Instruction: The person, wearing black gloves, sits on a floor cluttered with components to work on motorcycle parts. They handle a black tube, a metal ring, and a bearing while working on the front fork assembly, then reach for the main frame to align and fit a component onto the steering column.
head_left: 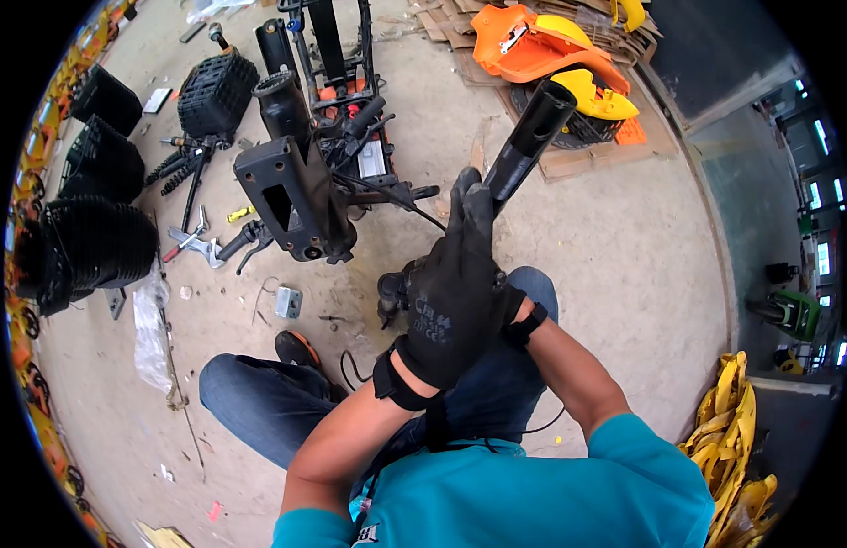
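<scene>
A long black tube [531, 137], shaped like a fork leg, slants up and away in front of me, its open end at the top. My left hand [444, 306], in a black glove with a wrist strap, grips it, two long fingers lying along its side. Tucked behind it, my right hand [508, 309] is at the same tube; its glove is mostly covered and its fingers are hidden. Black fittings [393, 292] stick out beside my left hand. Just to the left stands a black bracket [282, 203] with a rectangular slot, beside an upright dark cylinder [282, 105].
A vehicle frame [350, 91] with a handlebar lies ahead. At left are a wrench [204, 248], a black crate [218, 91] and stacks of black baskets [95, 251]. Orange panels [533, 50] lie on cardboard at the far right; yellow parts [725, 429] are nearer. A small metal block [287, 301] lies near my foot.
</scene>
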### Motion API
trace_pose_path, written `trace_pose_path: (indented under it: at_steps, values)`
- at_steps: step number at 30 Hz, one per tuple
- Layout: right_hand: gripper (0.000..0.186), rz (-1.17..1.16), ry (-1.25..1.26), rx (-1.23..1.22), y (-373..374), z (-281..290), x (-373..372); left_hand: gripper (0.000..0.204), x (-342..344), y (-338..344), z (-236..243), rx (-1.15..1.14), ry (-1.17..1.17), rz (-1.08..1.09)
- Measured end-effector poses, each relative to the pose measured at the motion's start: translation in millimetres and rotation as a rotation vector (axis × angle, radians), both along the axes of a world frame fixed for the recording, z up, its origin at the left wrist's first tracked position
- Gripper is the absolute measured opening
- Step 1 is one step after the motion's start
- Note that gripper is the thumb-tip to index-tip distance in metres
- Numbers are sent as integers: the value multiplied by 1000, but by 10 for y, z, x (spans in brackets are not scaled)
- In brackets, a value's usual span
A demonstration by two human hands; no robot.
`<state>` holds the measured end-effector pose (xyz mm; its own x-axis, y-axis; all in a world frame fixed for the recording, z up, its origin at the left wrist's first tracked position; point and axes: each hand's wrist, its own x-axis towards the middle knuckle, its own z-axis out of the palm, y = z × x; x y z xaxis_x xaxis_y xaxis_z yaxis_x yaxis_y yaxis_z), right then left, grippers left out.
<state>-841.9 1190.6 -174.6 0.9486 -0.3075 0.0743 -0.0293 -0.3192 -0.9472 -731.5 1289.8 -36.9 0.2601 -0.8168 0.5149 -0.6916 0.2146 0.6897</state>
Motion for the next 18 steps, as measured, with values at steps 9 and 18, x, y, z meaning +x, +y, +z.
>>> trace_pose_path:
  at_steps: [9, 18]
  values:
    - [39, -133, -21, 665, 74, -45, -47, 72, 6, -188, 218, -203, 38, 46]
    - [40, -189, -49, 708, 16, 159, 1, 69, -115, -15, -189, 43, -123, 39]
